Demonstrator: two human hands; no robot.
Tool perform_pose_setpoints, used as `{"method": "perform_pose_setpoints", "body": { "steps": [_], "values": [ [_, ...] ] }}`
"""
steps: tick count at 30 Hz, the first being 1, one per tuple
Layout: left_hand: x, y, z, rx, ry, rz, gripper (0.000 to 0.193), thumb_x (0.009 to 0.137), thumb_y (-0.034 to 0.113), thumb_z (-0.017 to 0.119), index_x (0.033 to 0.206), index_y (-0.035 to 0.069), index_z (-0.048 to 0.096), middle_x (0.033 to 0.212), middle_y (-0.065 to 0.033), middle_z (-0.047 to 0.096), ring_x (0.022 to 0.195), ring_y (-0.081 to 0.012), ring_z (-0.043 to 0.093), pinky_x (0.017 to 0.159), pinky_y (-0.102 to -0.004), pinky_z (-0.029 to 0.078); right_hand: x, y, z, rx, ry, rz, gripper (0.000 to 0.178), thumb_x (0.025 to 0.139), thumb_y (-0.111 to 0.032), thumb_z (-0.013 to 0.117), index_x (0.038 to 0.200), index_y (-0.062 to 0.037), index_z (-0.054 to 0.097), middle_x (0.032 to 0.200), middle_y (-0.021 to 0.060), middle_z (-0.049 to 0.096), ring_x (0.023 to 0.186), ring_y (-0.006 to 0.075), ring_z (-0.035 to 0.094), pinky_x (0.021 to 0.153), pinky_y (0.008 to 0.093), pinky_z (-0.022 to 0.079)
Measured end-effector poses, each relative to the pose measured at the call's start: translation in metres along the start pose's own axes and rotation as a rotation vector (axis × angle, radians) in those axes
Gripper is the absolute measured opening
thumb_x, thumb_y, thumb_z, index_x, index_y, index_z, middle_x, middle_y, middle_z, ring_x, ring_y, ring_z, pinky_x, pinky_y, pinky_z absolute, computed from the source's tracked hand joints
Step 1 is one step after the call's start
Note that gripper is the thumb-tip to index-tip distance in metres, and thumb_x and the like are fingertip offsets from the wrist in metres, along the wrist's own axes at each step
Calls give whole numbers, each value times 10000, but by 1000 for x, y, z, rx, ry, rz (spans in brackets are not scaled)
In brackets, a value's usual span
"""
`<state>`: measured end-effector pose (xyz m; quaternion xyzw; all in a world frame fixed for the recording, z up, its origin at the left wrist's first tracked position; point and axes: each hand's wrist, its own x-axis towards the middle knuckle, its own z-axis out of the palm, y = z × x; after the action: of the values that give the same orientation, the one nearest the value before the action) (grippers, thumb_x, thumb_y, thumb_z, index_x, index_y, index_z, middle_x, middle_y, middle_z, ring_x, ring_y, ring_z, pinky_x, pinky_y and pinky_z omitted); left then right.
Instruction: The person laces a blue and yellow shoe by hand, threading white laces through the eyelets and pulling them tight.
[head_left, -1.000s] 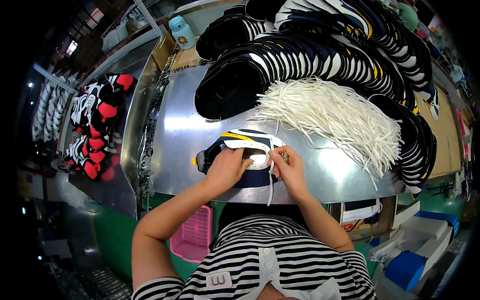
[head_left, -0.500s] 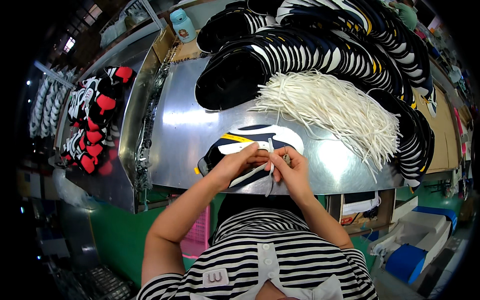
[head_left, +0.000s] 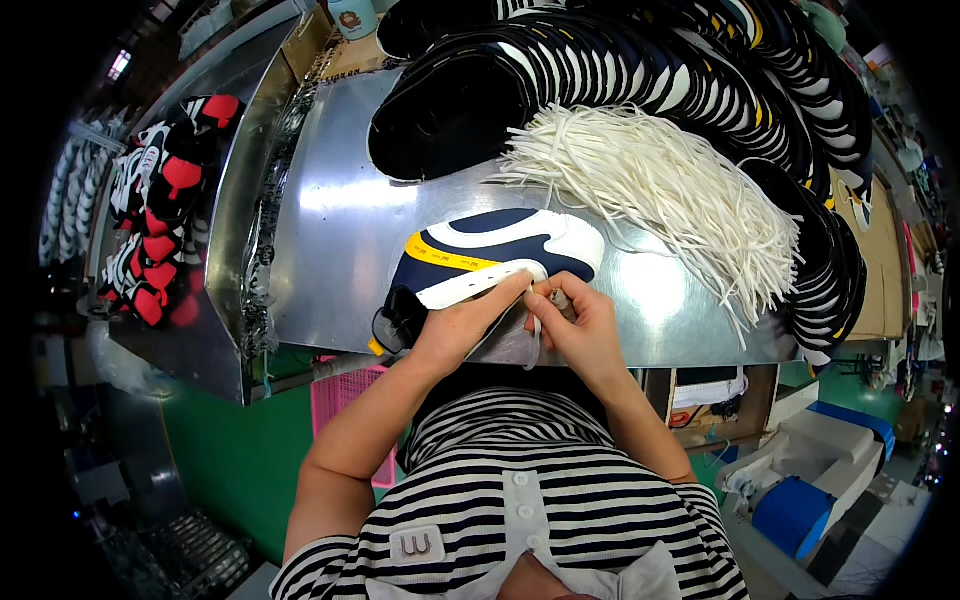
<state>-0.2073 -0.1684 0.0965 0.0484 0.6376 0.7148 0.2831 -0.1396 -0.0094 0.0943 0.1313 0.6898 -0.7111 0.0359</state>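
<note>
Head view: navy, white and yellow shoe upper (head_left: 490,255) lies on the shiny metal bench (head_left: 325,235), long axis roughly left-right, toe (head_left: 578,245) right. Left hand (head_left: 462,325) grips its white eyelet strip (head_left: 475,287); right hand (head_left: 582,325), nearer the toe, pinches a flat white lace (head_left: 534,350).

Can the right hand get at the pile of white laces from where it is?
Probably yes: the pile of white laces lies just beyond the right hand, with nothing visible standing between them. But that hand seems busy pinching a lace at the shoe.
</note>
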Motion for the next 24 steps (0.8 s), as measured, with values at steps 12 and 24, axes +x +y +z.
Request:
{"method": "perform_pose_setpoints", "body": {
  "steps": [12, 24],
  "values": [
    [-7, 5, 1, 203, 21, 194, 213, 928, 123, 704, 1103, 2, 703, 999, -33, 706, 873, -104, 653, 775, -240, 515, -14, -18, -11, -311, 40, -303, 153, 948, -95, 645, 1071, -9, 615, 788, 118, 683, 619, 198, 661, 576, 305, 505],
    [-19, 8, -4, 232, 77, 192, 182, 927, 64, 691, 1087, -22, 697, 1012, -29, 715, 882, -96, 651, 789, -240, 516, -14, -20, -9, -338, -3, -327, 158, 941, -100, 638, 1074, -15, 624, 780, 124, 702, 616, 213, 674, 572, 314, 515]
  ]
}}
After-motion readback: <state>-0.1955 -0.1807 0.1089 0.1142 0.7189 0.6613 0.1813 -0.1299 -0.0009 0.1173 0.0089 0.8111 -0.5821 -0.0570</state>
